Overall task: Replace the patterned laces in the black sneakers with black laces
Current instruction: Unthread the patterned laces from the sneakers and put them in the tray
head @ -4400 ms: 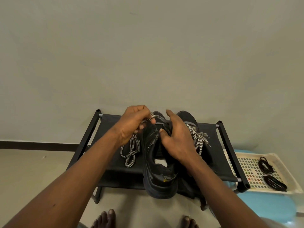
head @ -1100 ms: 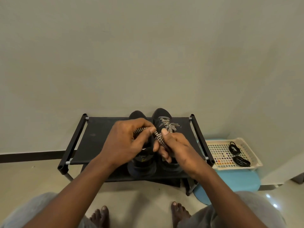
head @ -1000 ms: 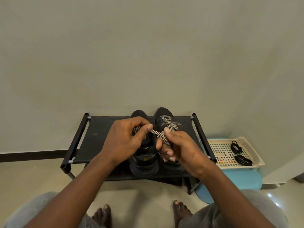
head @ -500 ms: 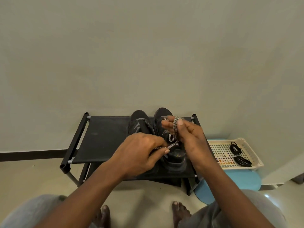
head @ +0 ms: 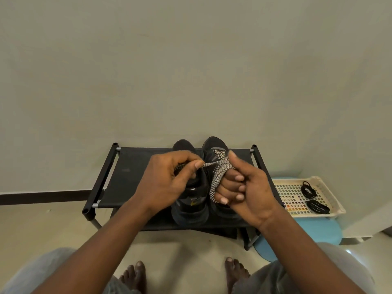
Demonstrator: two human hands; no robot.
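Two hands over black sneakers (head: 191, 211): left hand (head: 167, 183) pinches the patterned lace (head: 216, 181), right hand (head: 250, 189) curls inside its loops

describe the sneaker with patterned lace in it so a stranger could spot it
Find the black rack against the wall. On it, take the right-hand sneaker: black-and-white lace crosses its tongue, while the left sneaker shows none.

Your patterned lace (head: 216, 183) is flecked black and white. Your sneakers (head: 188, 213), rack (head: 131, 166) and spare laces (head: 309, 188) are black, the tray (head: 326, 192) cream, and the stool (head: 307, 232) looks pale blue.
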